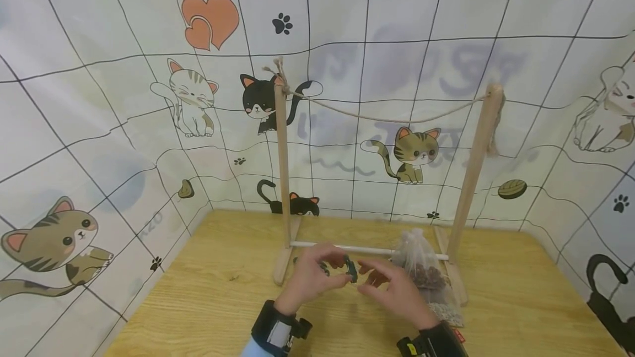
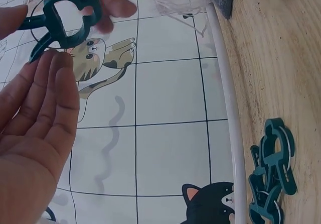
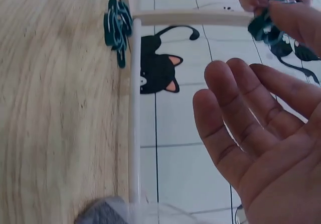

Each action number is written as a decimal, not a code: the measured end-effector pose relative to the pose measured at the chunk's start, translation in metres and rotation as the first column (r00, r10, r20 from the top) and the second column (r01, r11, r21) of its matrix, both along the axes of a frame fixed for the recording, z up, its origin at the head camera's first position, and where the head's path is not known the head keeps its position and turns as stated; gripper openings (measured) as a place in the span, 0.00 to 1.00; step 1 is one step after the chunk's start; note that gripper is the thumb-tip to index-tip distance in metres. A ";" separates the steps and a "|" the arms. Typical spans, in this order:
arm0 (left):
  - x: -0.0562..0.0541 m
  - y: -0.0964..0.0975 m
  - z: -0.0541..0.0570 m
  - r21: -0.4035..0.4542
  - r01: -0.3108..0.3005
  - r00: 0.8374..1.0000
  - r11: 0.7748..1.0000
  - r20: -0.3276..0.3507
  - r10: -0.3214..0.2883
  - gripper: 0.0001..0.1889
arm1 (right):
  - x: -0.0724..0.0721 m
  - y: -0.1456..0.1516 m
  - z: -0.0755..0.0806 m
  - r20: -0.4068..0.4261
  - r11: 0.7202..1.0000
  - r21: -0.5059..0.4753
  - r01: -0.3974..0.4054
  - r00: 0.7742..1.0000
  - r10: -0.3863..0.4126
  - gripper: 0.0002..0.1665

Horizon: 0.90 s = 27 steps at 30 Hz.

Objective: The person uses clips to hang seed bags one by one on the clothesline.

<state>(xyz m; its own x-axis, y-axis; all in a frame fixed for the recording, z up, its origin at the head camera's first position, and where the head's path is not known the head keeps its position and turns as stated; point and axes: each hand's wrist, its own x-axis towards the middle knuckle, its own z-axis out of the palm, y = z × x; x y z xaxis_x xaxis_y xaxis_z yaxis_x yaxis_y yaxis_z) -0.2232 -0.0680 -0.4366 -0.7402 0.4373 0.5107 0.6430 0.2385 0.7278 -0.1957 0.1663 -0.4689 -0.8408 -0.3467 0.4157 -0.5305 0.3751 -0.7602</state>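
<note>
My left hand (image 1: 310, 277) pinches a dark green plastic spring clip (image 2: 60, 25) by its two handles, thumb on one and fingertips on the other. The clip's rounded jaws point toward my right hand (image 1: 394, 288). That hand hovers just right of the clip with its fingers loosely bent and spread, palm facing in; in the right wrist view its thumb overlaps the clip. Several more green clips (image 2: 273, 171) lie in a small pile on the table, mostly hidden behind my left hand in the head view.
Over the wooden table (image 1: 198, 280) stands a frame of two wooden posts (image 1: 283, 169) with a sagging string (image 1: 382, 119) tied between their tops. A white rod (image 1: 367, 249) joins them low down. A sheer bag (image 1: 416, 252) with brown contents sits by the right post.
</note>
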 end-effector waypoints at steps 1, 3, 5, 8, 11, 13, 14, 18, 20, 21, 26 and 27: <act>0.000 -0.001 0.001 -0.002 -0.019 1.000 1.000 0.002 0.019 0.14 | -0.001 0.003 0.000 0.012 0.999 0.002 0.033 0.999 -0.033 0.26; 0.000 -0.002 0.002 -0.003 -0.046 0.999 0.999 0.005 0.046 0.14 | -0.003 0.011 0.000 0.041 0.992 0.009 0.124 0.991 -0.124 0.25; -0.001 -0.003 0.002 0.001 -0.062 0.998 0.998 0.007 0.062 0.13 | -0.006 0.021 0.001 0.045 0.975 0.013 0.221 0.974 -0.222 0.24; -0.002 -0.005 0.003 0.016 -0.056 0.998 0.998 0.009 0.056 0.13 | -0.011 0.039 0.001 0.002 0.935 0.012 0.356 0.935 -0.356 0.22; -0.002 -0.006 0.004 0.026 -0.048 0.999 0.998 0.006 0.048 0.12 | -0.015 0.058 -0.001 -0.050 0.889 -0.003 0.459 0.887 -0.458 0.22; -0.002 -0.006 0.005 0.031 -0.045 0.999 0.999 0.012 0.045 0.12 | -0.018 0.070 -0.003 -0.052 0.854 0.007 0.520 0.853 -0.519 0.23; -0.002 -0.007 0.005 0.032 -0.045 0.999 0.998 0.014 0.045 0.11 | -0.020 0.075 -0.005 -0.042 0.839 0.018 0.544 0.839 -0.543 0.24; -0.002 -0.006 0.005 0.055 -0.032 0.999 0.998 0.034 0.030 0.10 | -0.025 0.090 -0.006 0.069 0.810 0.124 0.573 0.810 -0.583 0.32; -0.002 -0.006 0.006 0.064 -0.028 0.999 0.998 0.044 0.025 0.10 | -0.027 0.093 -0.005 0.137 0.817 0.168 0.551 0.808 -0.573 0.36; -0.002 -0.006 0.006 0.069 -0.026 0.999 0.997 0.050 0.022 0.10 | -0.029 0.094 -0.005 0.164 0.823 0.184 0.537 0.809 -0.564 0.37; -0.001 -0.008 0.006 0.070 -0.030 0.999 0.997 0.046 0.026 0.08 | -0.033 0.098 -0.009 0.207 0.840 0.202 0.504 0.816 -0.539 0.38; -0.001 -0.008 0.006 0.070 -0.030 0.999 0.997 0.039 0.028 0.08 | -0.033 0.098 -0.009 0.199 0.839 0.202 0.506 0.817 -0.541 0.38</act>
<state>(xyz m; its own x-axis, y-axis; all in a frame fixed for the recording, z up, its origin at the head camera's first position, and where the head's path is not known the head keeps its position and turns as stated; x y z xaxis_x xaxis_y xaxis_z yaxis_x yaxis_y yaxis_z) -0.2242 -0.0762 -0.4308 -0.7713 0.3792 0.5112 0.6085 0.2040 0.7669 -0.2291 0.2646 -0.4783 -0.9774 0.1372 0.1610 -0.0337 0.6504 -0.7588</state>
